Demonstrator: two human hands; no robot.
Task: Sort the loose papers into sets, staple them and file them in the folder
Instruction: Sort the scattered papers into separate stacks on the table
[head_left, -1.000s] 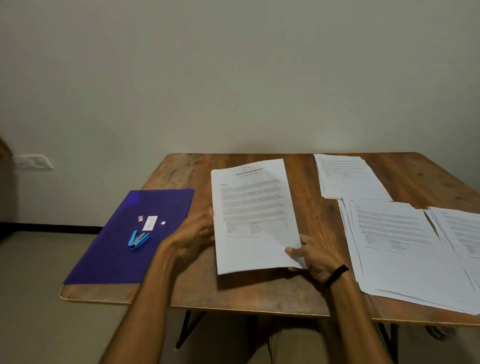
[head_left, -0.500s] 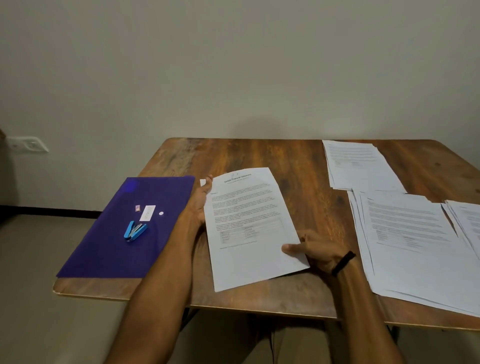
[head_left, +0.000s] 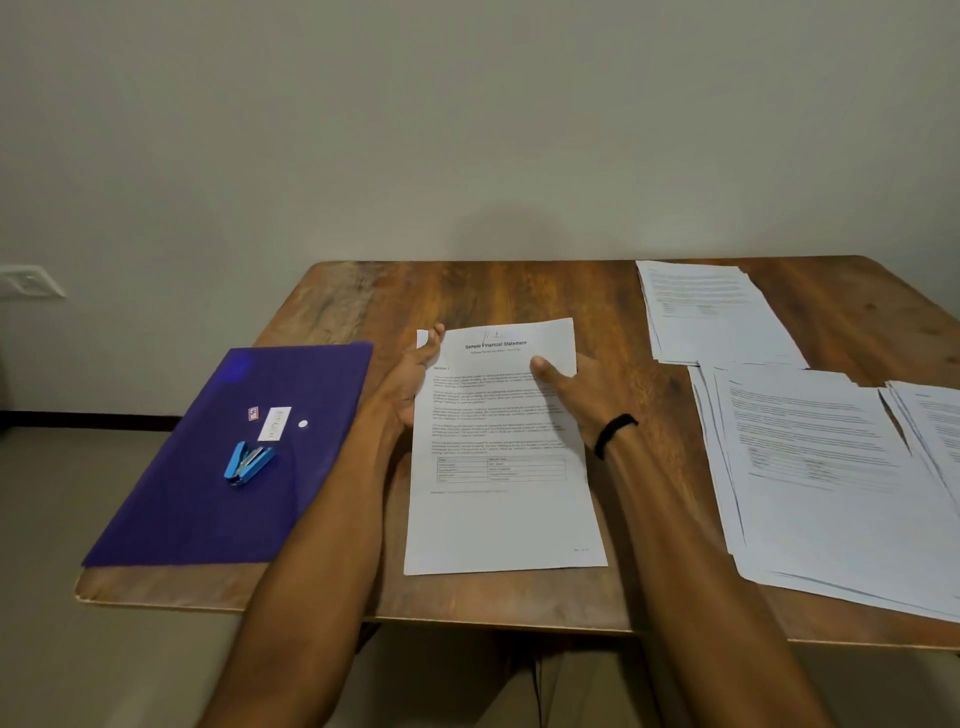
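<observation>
Table (head_left: 519, 291): papers (head_left: 498, 514) between both grips (head_left: 413, 384) (head_left: 576, 395)

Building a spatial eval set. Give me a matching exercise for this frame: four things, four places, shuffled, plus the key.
Things:
1. stapler
2. folder
3. titled paper set
4. black band

Places:
A. middle of the table, between the left hand and the right hand
B. on the right wrist
C. lying on the folder
D. at the table's left end

Pairs: 1-C, 2-D, 3-A, 4-B
</observation>
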